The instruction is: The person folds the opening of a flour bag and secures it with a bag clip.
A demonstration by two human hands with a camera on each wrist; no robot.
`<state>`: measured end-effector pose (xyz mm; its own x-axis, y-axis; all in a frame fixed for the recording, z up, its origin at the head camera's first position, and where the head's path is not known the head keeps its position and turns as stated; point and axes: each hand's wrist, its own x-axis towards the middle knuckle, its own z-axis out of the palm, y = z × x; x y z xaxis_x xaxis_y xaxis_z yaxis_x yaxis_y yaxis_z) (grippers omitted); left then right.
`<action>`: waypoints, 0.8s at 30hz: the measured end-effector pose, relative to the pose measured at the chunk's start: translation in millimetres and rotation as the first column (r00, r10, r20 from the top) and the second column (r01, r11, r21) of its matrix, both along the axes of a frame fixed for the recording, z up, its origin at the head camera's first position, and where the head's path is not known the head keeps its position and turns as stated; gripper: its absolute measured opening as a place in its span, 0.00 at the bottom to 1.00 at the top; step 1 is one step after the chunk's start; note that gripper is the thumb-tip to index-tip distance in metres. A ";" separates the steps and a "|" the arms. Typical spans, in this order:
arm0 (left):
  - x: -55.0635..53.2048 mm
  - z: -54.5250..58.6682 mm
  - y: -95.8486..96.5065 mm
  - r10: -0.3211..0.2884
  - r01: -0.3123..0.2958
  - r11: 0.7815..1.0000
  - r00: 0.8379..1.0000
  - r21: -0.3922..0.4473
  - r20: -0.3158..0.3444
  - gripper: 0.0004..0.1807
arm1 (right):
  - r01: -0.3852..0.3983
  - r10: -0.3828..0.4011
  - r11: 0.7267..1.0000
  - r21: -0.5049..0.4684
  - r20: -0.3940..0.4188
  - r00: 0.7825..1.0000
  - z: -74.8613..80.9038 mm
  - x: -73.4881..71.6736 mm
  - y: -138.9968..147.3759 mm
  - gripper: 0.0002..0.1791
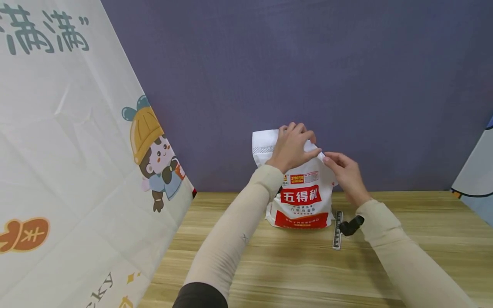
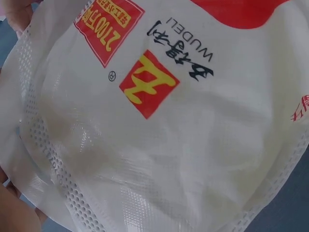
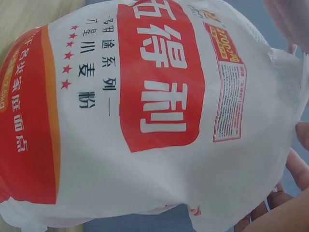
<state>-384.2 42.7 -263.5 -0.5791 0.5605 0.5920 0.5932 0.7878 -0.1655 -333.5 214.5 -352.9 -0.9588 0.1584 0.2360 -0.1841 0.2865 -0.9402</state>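
Both hands (image 1: 294, 146) (image 1: 348, 175), fingers (image 1: 313, 153) pinch-tight on the white bag (image 1: 303, 199); striped strip (image 1: 337, 230) in head view only.

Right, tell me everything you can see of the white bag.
The white bag looks like woven plastic, printed with red panels, Chinese characters, red stars and WUDELI. A perforated band runs near its top edge. Its lower part bulges; its upper part is creased. It stands upright on the wood-grained table before a blue-grey backdrop. The left hand and right hand hold its top edge; whether it is open is unclear.
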 end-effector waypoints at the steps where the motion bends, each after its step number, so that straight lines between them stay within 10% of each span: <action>1: -0.2 0.0 -0.5 0.001 -0.001 1.000 1.000 -0.003 -0.003 0.17 | -0.003 0.003 1.000 0.005 0.001 1.000 0.4 -0.3 -0.7 0.35; 24: -6.4 -3.5 -8.3 0.022 -0.024 0.997 0.999 -0.072 -0.029 0.19 | -0.001 0.001 1.000 -0.006 -0.002 1.000 0.8 -9.0 -7.6 0.31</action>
